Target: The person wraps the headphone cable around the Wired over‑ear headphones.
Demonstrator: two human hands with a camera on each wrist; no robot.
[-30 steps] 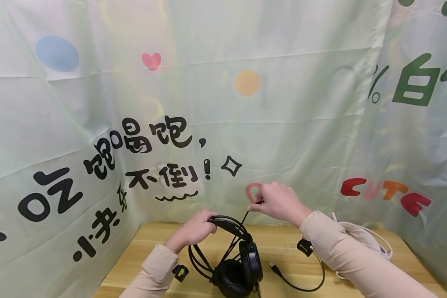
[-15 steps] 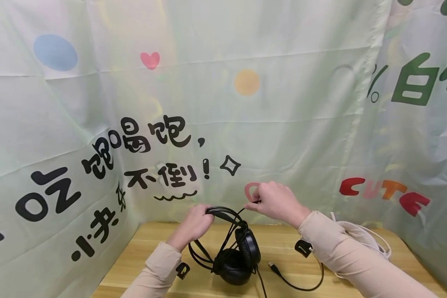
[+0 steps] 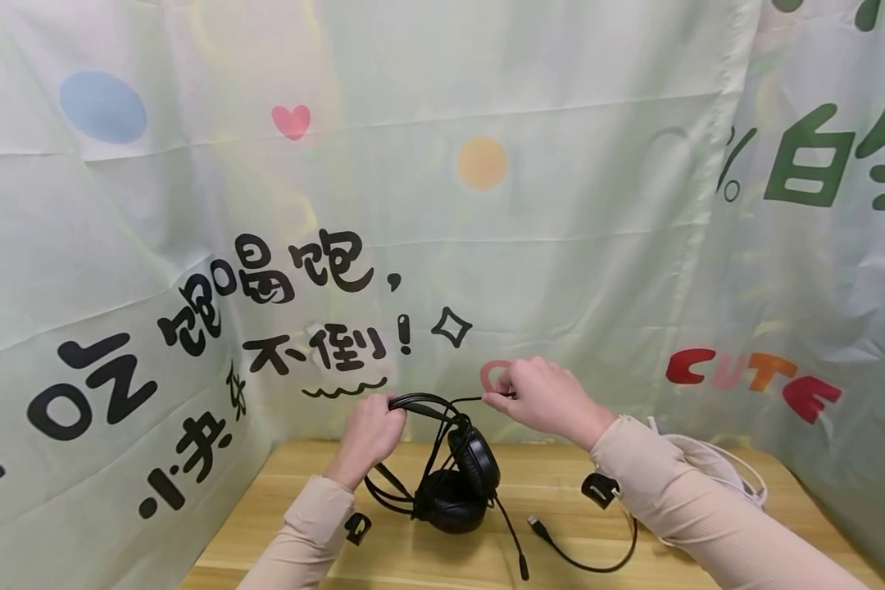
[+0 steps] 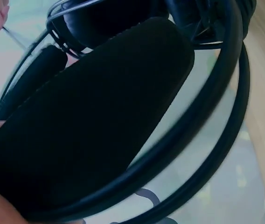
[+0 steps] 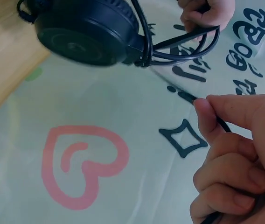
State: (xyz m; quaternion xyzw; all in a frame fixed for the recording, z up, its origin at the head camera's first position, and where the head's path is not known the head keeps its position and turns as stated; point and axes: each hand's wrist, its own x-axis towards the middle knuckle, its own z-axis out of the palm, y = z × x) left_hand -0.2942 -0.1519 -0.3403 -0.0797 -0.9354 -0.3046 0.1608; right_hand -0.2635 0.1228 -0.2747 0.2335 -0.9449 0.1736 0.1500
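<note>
A black over-ear headset (image 3: 450, 501) is held above the wooden table, its ear cups hanging low. My left hand (image 3: 369, 436) grips its headband; the padded band (image 4: 100, 107) fills much of the left wrist view. Below the cups dangles a thin stalk (image 3: 515, 541), apparently the microphone boom. My right hand (image 3: 546, 399), right of the headset, pinches the thin black cable (image 5: 223, 123) between thumb and forefinger, with the other fingers curled round it. That cable stretches toward the wraps around the headband. A USB plug (image 3: 538, 528) on a black cord lies on the table.
The wooden table (image 3: 295, 483) meets printed cloth (image 3: 413, 197) at its back and sides. A white bundle with a cord (image 3: 708, 467) lies at the back right, partly behind my right forearm. Small black devices (image 3: 600, 489) sit at both wrists.
My left hand has shifted left and slightly up with the headset, which moves away from my right hand. The cable stretch between them now runs nearly level. My right hand has barely moved.
</note>
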